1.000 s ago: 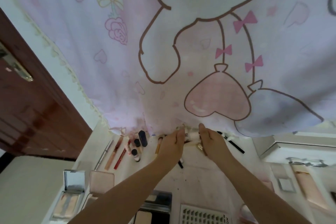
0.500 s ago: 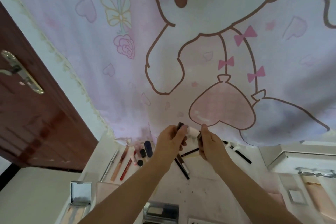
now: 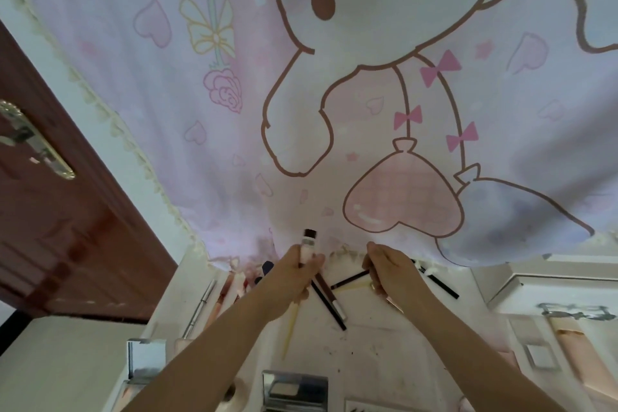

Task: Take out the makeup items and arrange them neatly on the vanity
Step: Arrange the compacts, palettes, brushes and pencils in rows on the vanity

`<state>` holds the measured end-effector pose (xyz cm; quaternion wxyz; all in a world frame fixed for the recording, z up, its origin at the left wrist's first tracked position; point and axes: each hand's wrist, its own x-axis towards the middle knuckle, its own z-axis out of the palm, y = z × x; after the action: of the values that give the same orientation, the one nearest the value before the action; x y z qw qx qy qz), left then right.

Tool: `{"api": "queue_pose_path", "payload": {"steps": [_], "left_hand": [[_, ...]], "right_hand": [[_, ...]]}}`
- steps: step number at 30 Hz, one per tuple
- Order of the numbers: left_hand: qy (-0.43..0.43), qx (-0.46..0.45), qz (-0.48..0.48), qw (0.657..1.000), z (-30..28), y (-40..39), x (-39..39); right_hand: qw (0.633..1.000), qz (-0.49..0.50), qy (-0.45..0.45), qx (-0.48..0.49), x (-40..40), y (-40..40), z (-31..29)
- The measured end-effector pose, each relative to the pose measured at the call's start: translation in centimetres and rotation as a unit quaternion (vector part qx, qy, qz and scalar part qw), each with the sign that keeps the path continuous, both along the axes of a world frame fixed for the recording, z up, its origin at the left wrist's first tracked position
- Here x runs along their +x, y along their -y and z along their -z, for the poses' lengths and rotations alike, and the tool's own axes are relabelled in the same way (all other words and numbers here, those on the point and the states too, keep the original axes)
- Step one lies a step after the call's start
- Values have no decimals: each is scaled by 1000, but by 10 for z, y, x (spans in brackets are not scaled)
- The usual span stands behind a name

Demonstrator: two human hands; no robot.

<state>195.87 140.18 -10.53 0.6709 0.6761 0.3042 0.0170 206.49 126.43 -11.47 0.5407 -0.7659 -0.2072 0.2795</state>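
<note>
My left hand grips a small pale tube with a dark cap, held upright above the back of the white vanity. My right hand hovers a little to the right, apart from the tube, with its back to the camera and its fingers curled down. Whether it holds anything is hidden. Black pencils and a pale stick lie loose under my hands. A row of lip products and a silver pen lie at the left.
A pink cartoon curtain hangs over the vanity's back edge. Open palettes and a compact sit near the front. A white drawer box stands at the right, and a brown door at the left.
Both hands held the tube together over the vanity and lifted it. Now my left hand alone holds it upright, and my right hand has drawn away to the right.
</note>
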Motion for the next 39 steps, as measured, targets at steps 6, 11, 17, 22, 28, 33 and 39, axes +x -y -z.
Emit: {"api": "queue_pose_path", "payload": {"steps": [6,11,17,22,28,33,39], "left_hand": [[-51,346,224,910,-9,7,-9],[-32,511,255,821,-21,16,-8],[9,366,315,876,-43,17,-13],[40,190,263,945,-46,18,-17],[-25,449,275,850,-40,7,-18],[-41,508,286,812,-41,13,-19],[-48,506,267,819,-41,9,-19]], "right_hand": [[994,-53,13,-95,-9,-10,-13],[988,-63,77,-114,-14,-15,-24],[990,-73,121,0,-21,-2,-32],[967,-126,218,47,-17,3,-42],[968,-220,118,33,-3,10,-45],[954,-235,187,-27,-4,6,-42],[965,-239,107,26,3,5,-42]]}}
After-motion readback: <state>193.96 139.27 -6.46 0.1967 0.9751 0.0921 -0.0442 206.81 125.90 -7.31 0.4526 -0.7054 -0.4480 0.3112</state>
